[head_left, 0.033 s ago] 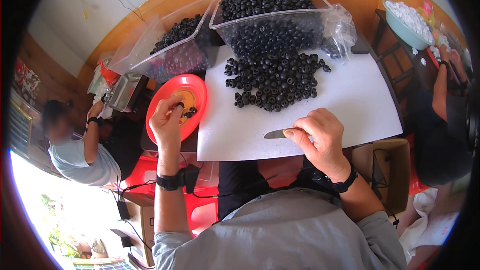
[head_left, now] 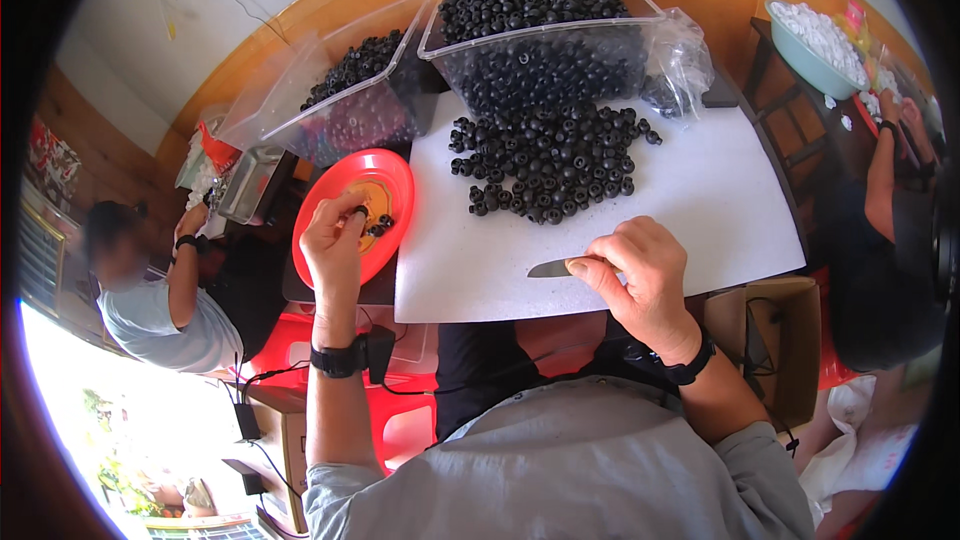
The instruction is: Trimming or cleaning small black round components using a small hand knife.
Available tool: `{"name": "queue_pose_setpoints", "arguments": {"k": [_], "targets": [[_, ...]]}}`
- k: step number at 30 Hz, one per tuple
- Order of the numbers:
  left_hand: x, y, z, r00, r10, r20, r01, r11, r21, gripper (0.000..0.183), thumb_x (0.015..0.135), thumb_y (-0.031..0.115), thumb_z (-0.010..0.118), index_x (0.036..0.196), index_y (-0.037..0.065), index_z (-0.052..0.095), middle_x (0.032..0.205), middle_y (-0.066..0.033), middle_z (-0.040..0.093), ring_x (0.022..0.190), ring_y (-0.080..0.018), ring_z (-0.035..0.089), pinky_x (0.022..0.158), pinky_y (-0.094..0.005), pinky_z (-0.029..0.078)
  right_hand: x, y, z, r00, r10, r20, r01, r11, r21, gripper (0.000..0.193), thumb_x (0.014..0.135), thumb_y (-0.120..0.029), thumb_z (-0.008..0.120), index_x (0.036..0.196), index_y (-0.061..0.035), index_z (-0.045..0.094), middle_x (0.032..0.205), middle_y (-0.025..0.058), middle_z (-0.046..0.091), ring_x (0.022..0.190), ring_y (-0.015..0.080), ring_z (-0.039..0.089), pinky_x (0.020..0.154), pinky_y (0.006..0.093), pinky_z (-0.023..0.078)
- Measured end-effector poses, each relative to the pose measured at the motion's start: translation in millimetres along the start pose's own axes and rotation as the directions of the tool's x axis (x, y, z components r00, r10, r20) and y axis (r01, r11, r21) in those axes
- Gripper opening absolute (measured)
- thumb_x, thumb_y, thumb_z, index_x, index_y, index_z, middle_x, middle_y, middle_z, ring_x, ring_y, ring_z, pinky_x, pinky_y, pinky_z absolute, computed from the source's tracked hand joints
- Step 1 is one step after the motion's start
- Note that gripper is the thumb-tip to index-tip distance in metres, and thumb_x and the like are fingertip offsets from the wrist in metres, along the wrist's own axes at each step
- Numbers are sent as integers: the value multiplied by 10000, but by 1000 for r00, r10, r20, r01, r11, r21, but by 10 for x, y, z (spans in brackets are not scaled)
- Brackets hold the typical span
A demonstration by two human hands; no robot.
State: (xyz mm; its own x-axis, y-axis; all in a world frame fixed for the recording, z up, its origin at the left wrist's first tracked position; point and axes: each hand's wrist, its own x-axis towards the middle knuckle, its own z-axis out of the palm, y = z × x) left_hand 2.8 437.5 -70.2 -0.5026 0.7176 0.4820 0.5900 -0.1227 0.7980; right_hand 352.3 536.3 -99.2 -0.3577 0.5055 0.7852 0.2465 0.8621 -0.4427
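Over the red plastic dish (head_left: 402, 188), my left hand (head_left: 333, 238) pinches a small black hollow part (head_left: 361, 209) between thumb and fingertips. Several more such parts (head_left: 381, 226) lie in the dish beside my fingers. My right hand (head_left: 636, 270) is closed around the handle of a small knife (head_left: 550, 269), its blade pointing left just above the white sheet (head_left: 470, 290). Farther back on this sheet spreads a loose pile of round black hollow parts (head_left: 550, 165), apart from both hands.
Behind the pile stands a clear tub (head_left: 640, 15) heaped with black parts; another clear tub (head_left: 290, 125) is at its left. A plastic bag (head_left: 682, 55) leans by the larger tub. An opened cardboard box (head_left: 795, 360) sits low at right. A person (head_left: 165, 310) works at left, another (head_left: 880, 240) at right.
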Motion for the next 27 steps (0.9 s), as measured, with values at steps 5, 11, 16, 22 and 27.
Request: {"name": "queue_pose_setpoints", "arguments": {"k": [5,11,16,22,27], "targets": [[-21,77,250,912,387,135,-373,648,664,215,791,-67,707,979,28,747,1042,-138,670,999,-345,610,891,-440,529,15,-15,-10,1000,1,26,-1,1000,-7,243,782,-191,880,789,-96,656,719,27,616,666,260,562,598,397,435],[-100,372,517,865,418,277,-495,802,335,219,747,-3,799,953,42,739,970,-125,633,994,-367,585,844,-471,520,1,-147,65,1000,-3,7,3,1000,-7,224,780,-161,871,770,-90,659,708,28,610,661,256,557,596,393,439],[-148,279,618,830,363,423,-519,781,348,289,801,39,777,1084,11,731,966,-134,640,991,-353,587,850,-464,520,-2,-347,107,1000,14,12,-14,1000,-4,213,774,-129,868,761,-84,660,682,25,593,656,249,551,592,391,430],[-160,191,565,849,365,381,-500,789,357,190,819,52,756,1003,17,724,957,-139,636,993,-361,590,849,-475,521,-16,-519,154,999,33,27,-33,999,-1,211,786,-110,866,757,-74,660,666,26,578,647,245,546,590,388,416],[-405,363,449,857,373,356,-489,809,327,184,805,41,768,984,21,726,951,-133,628,985,-354,592,832,-459,529,-34,-561,213,997,51,54,-52,999,2,195,811,-99,851,771,-67,663,676,31,583,651,246,551,593,386,416]]}}
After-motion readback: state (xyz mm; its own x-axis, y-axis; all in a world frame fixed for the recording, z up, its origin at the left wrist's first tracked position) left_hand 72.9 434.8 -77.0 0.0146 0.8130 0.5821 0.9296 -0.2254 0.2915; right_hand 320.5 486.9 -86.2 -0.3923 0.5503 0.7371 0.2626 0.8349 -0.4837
